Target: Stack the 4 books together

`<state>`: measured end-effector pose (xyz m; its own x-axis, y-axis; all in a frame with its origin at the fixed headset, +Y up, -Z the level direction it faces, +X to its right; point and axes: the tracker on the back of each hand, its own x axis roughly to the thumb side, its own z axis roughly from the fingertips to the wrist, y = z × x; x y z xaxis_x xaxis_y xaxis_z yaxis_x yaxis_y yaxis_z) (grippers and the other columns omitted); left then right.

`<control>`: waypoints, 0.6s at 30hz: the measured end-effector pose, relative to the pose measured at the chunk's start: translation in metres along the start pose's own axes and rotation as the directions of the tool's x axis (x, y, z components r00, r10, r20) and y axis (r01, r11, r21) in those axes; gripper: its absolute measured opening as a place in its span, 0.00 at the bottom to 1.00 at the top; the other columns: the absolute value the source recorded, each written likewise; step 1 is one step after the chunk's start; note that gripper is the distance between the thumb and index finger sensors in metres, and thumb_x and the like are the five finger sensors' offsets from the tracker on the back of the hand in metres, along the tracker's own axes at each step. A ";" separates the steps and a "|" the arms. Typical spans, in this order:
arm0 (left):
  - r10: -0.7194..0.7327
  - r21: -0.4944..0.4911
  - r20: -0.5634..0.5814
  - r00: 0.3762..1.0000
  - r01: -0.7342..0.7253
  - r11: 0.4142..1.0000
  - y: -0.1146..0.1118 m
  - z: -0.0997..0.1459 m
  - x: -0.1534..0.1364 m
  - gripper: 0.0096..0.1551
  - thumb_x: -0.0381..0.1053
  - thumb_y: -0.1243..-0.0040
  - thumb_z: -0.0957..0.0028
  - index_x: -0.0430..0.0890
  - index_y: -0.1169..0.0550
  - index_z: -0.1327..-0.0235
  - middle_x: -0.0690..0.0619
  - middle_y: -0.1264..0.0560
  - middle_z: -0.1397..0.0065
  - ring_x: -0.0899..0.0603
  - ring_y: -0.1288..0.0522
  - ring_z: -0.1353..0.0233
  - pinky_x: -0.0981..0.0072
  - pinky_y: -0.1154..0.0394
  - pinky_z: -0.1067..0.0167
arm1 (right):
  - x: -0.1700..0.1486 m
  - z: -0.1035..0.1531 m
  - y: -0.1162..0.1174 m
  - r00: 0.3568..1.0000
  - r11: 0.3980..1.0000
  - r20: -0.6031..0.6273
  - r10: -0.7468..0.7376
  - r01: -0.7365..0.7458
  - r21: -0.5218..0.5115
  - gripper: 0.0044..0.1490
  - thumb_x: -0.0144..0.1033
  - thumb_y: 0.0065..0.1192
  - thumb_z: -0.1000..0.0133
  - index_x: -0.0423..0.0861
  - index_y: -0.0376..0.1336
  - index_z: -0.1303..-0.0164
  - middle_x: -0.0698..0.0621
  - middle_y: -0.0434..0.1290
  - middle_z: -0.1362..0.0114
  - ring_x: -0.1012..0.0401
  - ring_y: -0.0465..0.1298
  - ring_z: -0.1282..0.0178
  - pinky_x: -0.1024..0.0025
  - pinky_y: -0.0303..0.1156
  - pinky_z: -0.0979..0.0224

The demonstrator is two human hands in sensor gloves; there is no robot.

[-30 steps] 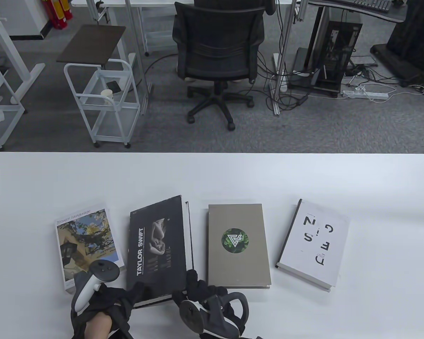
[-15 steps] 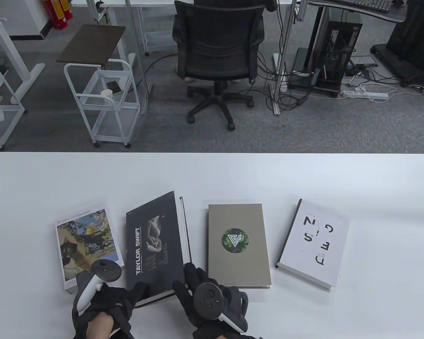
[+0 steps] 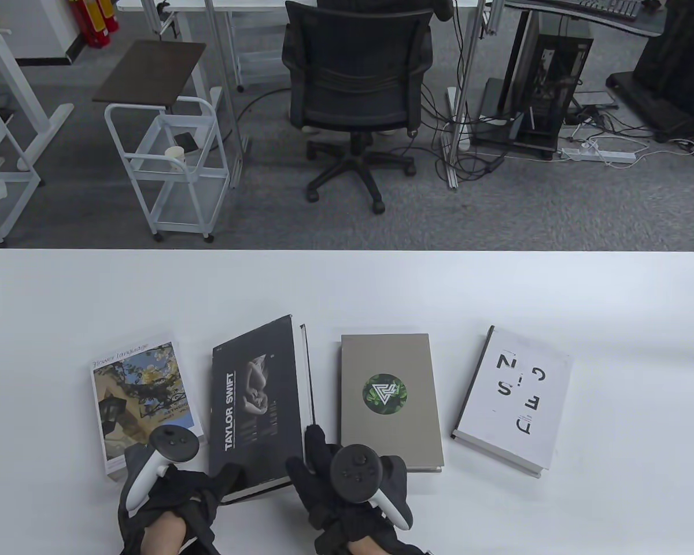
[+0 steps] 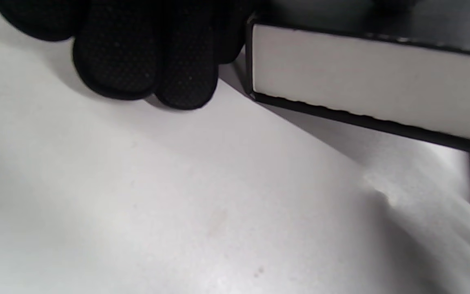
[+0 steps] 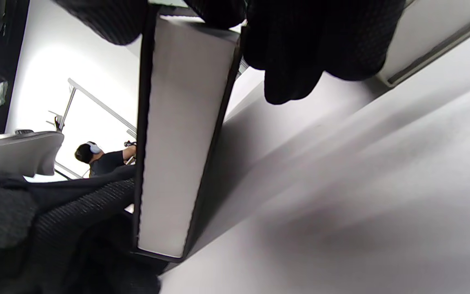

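Observation:
Four books lie in a row on the white table: a Flower Language book, a black Taylor Swift book, a grey book with a green circle and a white book. My left hand grips the black book's near left corner. My right hand grips its near right corner. In the left wrist view my fingers sit beside its white page edge, which hangs a little above the table. In the right wrist view my fingers clasp the page edge.
The grey book lies just right of my right hand, and the Flower Language book just left of my left hand. Beyond the table's far edge stand an office chair and a white cart.
My right hand has moved forward and taken hold of the black book's near right corner. The black book has shifted slightly, its far end swinging left and then partly back.

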<state>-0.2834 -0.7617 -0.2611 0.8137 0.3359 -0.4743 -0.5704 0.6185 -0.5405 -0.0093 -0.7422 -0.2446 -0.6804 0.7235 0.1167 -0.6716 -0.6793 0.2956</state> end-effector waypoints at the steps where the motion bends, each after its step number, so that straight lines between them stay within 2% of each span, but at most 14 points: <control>1: -0.002 0.001 0.001 1.000 0.002 1.000 0.000 0.000 0.001 0.52 0.73 0.57 0.51 0.30 0.26 0.39 0.38 0.18 0.45 0.32 0.18 0.48 0.34 0.27 0.47 | -0.001 0.000 0.000 1.000 1.000 -0.002 -0.002 0.002 -0.001 0.44 0.56 0.44 0.27 0.38 0.43 0.12 0.30 0.60 0.25 0.44 0.75 0.37 0.54 0.76 0.35; 5: -0.012 0.014 0.028 1.000 0.011 1.000 0.000 -0.001 0.001 0.52 0.73 0.57 0.51 0.30 0.25 0.40 0.38 0.17 0.46 0.32 0.17 0.49 0.34 0.27 0.47 | -0.003 -0.002 0.000 0.999 0.999 -0.002 -0.032 0.032 0.024 0.45 0.55 0.44 0.27 0.36 0.41 0.12 0.29 0.58 0.25 0.45 0.75 0.36 0.54 0.75 0.33; 10: 0.002 0.023 0.085 0.996 -0.004 1.000 0.000 -0.003 0.001 0.50 0.72 0.57 0.51 0.30 0.24 0.40 0.38 0.17 0.47 0.33 0.17 0.50 0.35 0.27 0.48 | -0.007 -0.002 -0.002 0.990 0.989 -0.018 -0.137 0.138 0.045 0.45 0.51 0.46 0.26 0.34 0.39 0.12 0.26 0.55 0.25 0.44 0.74 0.35 0.53 0.75 0.32; 14: 0.006 0.015 0.135 0.991 -0.008 1.000 -0.001 -0.002 0.003 0.50 0.72 0.58 0.51 0.31 0.24 0.39 0.38 0.17 0.47 0.33 0.17 0.50 0.35 0.26 0.48 | -0.012 0.000 -0.009 0.974 0.975 -0.025 -0.223 0.224 0.014 0.44 0.47 0.51 0.28 0.33 0.42 0.13 0.24 0.55 0.26 0.43 0.74 0.36 0.51 0.76 0.32; 18: 0.059 0.037 0.236 0.970 -0.069 0.997 0.003 0.003 0.005 0.50 0.72 0.60 0.50 0.33 0.24 0.39 0.39 0.17 0.47 0.34 0.17 0.50 0.36 0.26 0.48 | -0.016 0.000 -0.022 0.960 0.961 -0.034 -0.276 0.275 -0.034 0.43 0.44 0.52 0.29 0.32 0.44 0.14 0.23 0.56 0.27 0.41 0.75 0.37 0.49 0.76 0.34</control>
<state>-0.2804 -0.7560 -0.2629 0.7822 0.5296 -0.3281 -0.6209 0.6194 -0.4804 0.0166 -0.7389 -0.2527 -0.4777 0.8785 -0.0015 -0.8426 -0.4577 0.2838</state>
